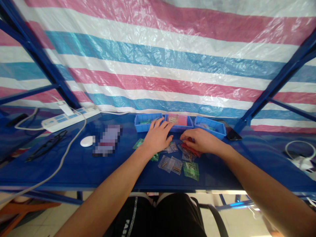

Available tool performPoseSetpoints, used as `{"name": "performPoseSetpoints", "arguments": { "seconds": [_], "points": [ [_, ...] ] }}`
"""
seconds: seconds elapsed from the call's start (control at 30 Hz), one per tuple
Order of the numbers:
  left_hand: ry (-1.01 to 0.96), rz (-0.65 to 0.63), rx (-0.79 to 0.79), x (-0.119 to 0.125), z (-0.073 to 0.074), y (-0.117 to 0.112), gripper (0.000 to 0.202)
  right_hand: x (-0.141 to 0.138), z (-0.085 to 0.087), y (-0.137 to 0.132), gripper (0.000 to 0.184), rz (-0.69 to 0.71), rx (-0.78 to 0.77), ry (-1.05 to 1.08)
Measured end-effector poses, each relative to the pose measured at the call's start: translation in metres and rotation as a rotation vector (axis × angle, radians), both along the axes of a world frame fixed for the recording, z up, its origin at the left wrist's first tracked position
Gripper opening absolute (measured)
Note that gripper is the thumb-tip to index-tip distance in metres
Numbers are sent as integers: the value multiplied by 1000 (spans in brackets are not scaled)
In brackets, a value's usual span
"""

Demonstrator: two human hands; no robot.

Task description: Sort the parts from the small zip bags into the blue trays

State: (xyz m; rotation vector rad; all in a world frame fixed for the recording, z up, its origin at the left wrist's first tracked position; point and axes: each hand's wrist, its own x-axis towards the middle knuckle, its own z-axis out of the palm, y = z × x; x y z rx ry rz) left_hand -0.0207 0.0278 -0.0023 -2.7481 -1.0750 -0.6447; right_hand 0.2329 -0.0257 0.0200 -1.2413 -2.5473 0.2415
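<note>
Striped sheeting (pixel 172 62) is hung behind the blue surface (pixel 98 174), between blue posts (pixel 43 62). At the left, a white power strip (pixel 56 124), dark glasses (pixel 48 142), a pale cable (pixel 66 152), a rounded white object (pixel 86 141) and a pixelated phone (pixel 108 140) are seen; at the right, a dark flat device (pixel 234 134) and a white plug (pixel 302 162).

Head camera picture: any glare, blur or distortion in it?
In the head view, glare streaks the shiny striped sheet; in the head view, square blocks mask the phone at left; also in the head view, the small bags look soft, and the right forearm seems stretched toward the corner.
</note>
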Motion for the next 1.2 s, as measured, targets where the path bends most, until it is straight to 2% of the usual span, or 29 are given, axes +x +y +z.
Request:
{"name": "performPoseSetpoints", "arguments": {
  "seconds": [0.3, 0.47, 0.57, 0.7, 0.93, 1.07, 1.2],
  "points": [
    [-2, 3, 1, 0, 0, 0, 57, 3, -2, 3, 22, 20, -5, 27],
    [5, 0, 4, 0, 1, 0, 56, 7, -5, 6, 20, -50, -29, 84],
    [5, 2, 8, 0, 1, -1, 55, 11, -5, 7, 15, -87, -91, 128],
    [6, 6, 3, 1, 2, -1, 55, 13, -1, 6, 18, -130, -178, 187],
    [2, 6, 4, 0, 1, -1, 55, 21, 6, 4, 20, -115, -317, 211],
    [4, 2, 12, 0, 1, -1, 55, 23, 11, 0, 17, -89, -309, 163],
    [4, 1, 15, 0, 1, -1, 55, 19, 11, -2, 24, -87, -227, 107]
  ]
}}
